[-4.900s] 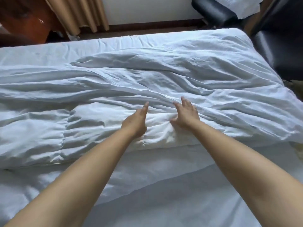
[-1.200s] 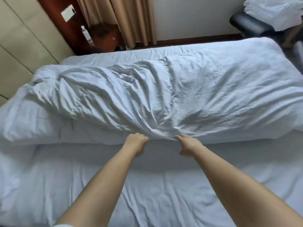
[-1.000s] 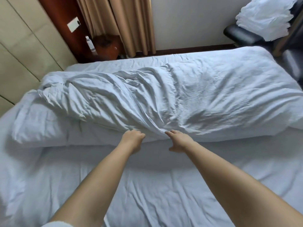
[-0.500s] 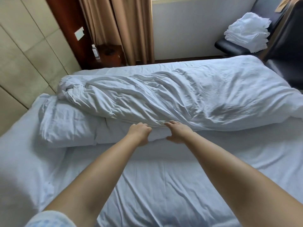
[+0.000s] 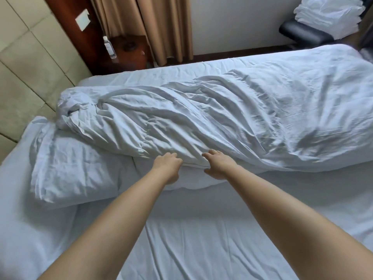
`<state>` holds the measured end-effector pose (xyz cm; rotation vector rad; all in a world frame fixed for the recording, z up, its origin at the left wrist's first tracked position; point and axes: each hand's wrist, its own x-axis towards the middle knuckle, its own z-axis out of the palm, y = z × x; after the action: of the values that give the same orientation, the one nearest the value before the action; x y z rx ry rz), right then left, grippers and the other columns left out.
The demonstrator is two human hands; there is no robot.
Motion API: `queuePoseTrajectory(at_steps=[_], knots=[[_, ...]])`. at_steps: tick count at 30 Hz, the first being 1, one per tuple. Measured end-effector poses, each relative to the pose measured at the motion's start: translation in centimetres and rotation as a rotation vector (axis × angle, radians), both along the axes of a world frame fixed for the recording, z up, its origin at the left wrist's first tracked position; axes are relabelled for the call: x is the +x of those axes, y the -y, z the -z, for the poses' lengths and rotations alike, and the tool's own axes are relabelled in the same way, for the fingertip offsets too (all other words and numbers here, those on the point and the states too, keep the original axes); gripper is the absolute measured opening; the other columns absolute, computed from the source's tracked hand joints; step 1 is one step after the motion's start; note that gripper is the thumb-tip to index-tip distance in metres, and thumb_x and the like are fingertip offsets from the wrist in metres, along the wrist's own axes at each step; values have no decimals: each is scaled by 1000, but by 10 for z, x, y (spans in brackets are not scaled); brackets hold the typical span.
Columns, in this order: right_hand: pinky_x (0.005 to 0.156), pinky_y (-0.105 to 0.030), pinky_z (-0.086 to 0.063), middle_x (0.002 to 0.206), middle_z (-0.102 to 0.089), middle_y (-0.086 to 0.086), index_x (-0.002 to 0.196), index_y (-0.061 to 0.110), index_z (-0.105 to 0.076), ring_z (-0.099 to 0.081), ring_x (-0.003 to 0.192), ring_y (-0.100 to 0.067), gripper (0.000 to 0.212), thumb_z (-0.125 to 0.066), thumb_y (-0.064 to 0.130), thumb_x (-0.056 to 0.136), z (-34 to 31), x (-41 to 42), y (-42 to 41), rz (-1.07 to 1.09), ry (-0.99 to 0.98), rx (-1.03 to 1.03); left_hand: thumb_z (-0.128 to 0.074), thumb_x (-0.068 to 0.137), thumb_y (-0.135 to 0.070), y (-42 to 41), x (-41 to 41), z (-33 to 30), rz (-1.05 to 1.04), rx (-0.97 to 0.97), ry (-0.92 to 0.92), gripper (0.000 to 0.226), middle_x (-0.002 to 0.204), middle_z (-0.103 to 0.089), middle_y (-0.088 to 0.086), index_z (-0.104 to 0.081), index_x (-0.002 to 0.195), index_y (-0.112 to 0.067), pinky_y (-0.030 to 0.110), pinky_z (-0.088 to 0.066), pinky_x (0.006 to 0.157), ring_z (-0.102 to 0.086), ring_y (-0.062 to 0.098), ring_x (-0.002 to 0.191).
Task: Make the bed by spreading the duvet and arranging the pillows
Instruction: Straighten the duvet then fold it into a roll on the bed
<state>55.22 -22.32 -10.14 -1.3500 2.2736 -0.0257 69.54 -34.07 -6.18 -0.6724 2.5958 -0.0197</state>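
A white, crumpled duvet (image 5: 232, 122) lies bunched in a long roll across the middle of the bed (image 5: 201, 249), with its top fold over a puffy lower layer (image 5: 70, 168) at the left. Both my arms reach forward to the duvet's near edge. My left hand (image 5: 167, 164) has its fingers curled into the fold. Just to its right, my right hand (image 5: 217, 164) lays its fingers on top of the edge with the thumb below, pinching the fabric. No pillow is clearly in view.
A beige padded headboard (image 5: 24, 77) runs along the left. Behind the bed stand a wooden nightstand (image 5: 129, 51) with a water bottle (image 5: 110, 47) and tan curtains (image 5: 161, 27). A black chair (image 5: 302, 35) at the far right carries stacked white linen (image 5: 327, 11).
Earlier my hands lay flat on top of the duvet; they now hold its near edge. Over the last second the hands stay close together on the edge while my view shifts.
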Motion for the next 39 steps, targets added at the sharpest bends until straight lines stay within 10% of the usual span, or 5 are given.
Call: queuePoseTrajectory(at_steps=[9, 15, 24, 31, 39], knots=[[113, -38, -25, 158, -15, -9, 145, 26, -31, -17, 144, -26, 55, -48, 37, 95, 74, -63, 52, 247, -73, -84, -51, 90, -23, 82, -67, 89, 118, 12, 98, 76, 160, 8, 4, -6, 151, -33, 51, -12, 116, 2, 27, 147], [117, -38, 5, 161, 3, -4, 142, 23, -38, 8, 147, -21, 50, -37, 46, 98, 99, -68, 74, 477, -198, -157, -46, 86, -37, 107, -54, 141, 156, 112, 226, 76, 149, -32, 8, -8, 151, -30, 39, -35, 106, -36, 30, 131], [97, -38, -39, 142, -45, -16, 146, 15, -29, -48, 124, -34, 64, -50, 45, 93, 90, -90, 114, 927, 198, -168, -40, 90, -19, 127, -40, 136, 294, 240, 291, 53, 140, -38, 3, -39, 139, -40, 37, -34, 103, -34, 28, 126], [90, -33, -43, 128, -58, -11, 141, 28, -35, -55, 116, -31, 60, -60, 37, 87, 83, 4, 123, 297, 142, 8, -46, 60, -7, 145, -26, 121, 161, -34, -572, 46, 99, -57, 12, -50, 105, -15, 38, -53, 61, -56, 33, 84], [77, -31, -38, 127, -57, -8, 140, 29, -33, -53, 114, -32, 57, -46, 10, 88, 78, 82, 106, -114, 262, 64, -38, 95, -9, 176, -25, 87, 470, -327, 269, 36, 134, -53, 3, -62, 120, -17, 45, -13, 117, -40, 25, 133]])
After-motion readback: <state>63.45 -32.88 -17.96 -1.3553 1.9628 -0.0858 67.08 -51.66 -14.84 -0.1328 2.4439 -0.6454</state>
